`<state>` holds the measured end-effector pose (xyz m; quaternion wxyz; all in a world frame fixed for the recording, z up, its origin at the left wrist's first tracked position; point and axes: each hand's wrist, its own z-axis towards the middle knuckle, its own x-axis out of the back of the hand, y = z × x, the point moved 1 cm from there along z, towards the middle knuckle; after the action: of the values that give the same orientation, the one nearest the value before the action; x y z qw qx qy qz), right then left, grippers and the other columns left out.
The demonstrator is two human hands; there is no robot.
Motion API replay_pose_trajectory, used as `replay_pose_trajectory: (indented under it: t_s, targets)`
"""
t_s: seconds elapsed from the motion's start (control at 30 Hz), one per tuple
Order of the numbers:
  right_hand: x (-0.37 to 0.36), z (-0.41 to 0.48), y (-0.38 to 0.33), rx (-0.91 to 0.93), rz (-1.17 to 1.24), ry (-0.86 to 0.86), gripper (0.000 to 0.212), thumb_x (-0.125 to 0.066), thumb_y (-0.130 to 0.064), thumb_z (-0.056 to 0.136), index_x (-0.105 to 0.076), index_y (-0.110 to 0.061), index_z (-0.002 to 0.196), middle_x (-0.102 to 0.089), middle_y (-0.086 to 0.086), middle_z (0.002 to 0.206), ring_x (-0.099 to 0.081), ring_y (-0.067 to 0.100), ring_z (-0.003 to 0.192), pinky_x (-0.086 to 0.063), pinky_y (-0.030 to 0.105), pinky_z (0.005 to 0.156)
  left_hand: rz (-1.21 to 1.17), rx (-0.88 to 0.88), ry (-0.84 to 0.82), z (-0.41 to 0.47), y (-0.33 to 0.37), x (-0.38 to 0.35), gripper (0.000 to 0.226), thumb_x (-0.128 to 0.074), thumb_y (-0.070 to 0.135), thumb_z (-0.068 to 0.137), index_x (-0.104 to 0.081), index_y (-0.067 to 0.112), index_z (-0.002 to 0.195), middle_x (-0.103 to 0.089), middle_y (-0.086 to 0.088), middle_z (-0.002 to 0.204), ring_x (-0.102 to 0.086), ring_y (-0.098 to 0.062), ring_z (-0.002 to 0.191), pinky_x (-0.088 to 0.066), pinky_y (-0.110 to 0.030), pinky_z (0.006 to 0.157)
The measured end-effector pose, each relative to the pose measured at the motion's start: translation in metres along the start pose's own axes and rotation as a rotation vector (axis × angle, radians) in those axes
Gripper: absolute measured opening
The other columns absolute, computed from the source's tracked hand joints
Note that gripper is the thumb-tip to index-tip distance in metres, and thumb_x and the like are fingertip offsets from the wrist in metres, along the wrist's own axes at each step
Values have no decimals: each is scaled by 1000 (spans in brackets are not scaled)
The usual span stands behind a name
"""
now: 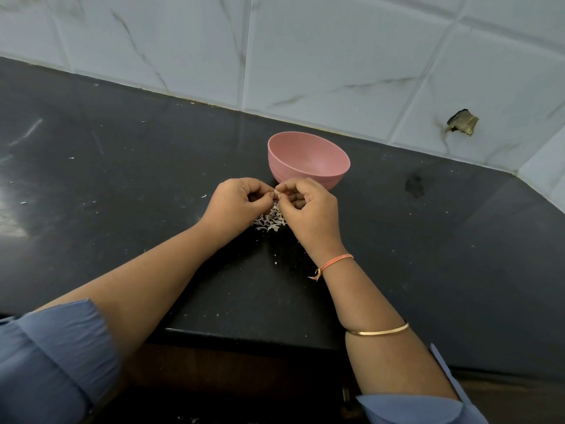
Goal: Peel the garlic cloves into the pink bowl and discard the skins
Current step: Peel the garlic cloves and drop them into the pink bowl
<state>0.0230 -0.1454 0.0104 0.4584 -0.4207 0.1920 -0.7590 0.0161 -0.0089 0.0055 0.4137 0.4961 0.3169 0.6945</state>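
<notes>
Garlic clove point(276, 192) is pinched between left hand point(237, 203) and right hand point(308, 209) by curled fingertips, just before the pink bowl point(308, 160), above skins point(270, 221).

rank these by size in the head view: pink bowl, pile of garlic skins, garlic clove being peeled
1. pink bowl, clearly largest
2. pile of garlic skins, partly hidden, so its full extent is unsure
3. garlic clove, smallest
</notes>
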Motion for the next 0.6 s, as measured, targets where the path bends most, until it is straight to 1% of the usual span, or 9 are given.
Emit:
replay_pose_trajectory:
  t_s: [0.07,0.17,0.23,0.33,0.47,0.53,0.6]
  targets:
    - [1,0,0,11,-18,-5,10,-65,1,79,-70,-5,86,-66,4,85,-58,0,68,-51,11,65,3,-1,1,0,0,0,9,-64,15,86,-71,19,87,-69,8,73,-64,-6,67,-53,-18,64]
    - [1,0,1,12,-35,5,9,-65,-1,81,-71,-5,86,-65,2,84,-57,-2,67,-49,9,64,3,-4,10,1,0,0,8,-64,16,85,-71,19,86,-68,9,71,-61,0,63,-51,-13,61]
    - [2,0,1,-3,-28,11,10,-64,-2,81,-72,-5,86,-66,3,84,-56,-3,67,-48,8,64,-5,-7,9,1,0,0,8,-64,16,85,-72,19,85,-67,10,70,-60,3,61,-49,-11,60]
    - [3,0,0,-35,-14,-1,12,-61,-1,83,-73,-4,88,-66,3,85,-57,-3,69,-46,6,65,-7,-6,12,1,-1,-1,7,-65,16,84,-72,17,84,-67,9,69,-59,3,61,-49,-11,59]
    - [3,0,-1,-105,31,-23,16,-58,0,83,-73,-4,89,-67,2,88,-58,-4,71,-46,6,66,7,-15,7,1,0,-1,8,-64,16,85,-71,19,84,-66,13,68,-59,7,60,-48,-8,58]
    - [4,0,-1,-142,61,-26,17,-58,0,83,-73,-4,90,-69,5,89,-59,0,73,-47,6,67,8,-14,14,1,-1,-1,8,-64,16,84,-71,19,83,-65,14,67,-59,6,60,-48,-8,58]
    - [4,1,-1,-190,109,-46,16,-58,0,83,-72,-4,91,-70,5,88,-60,0,70,-47,7,65,10,-13,13,1,-1,-1,8,-64,16,84,-72,19,83,-66,12,69,-60,3,63,-50,-13,61]
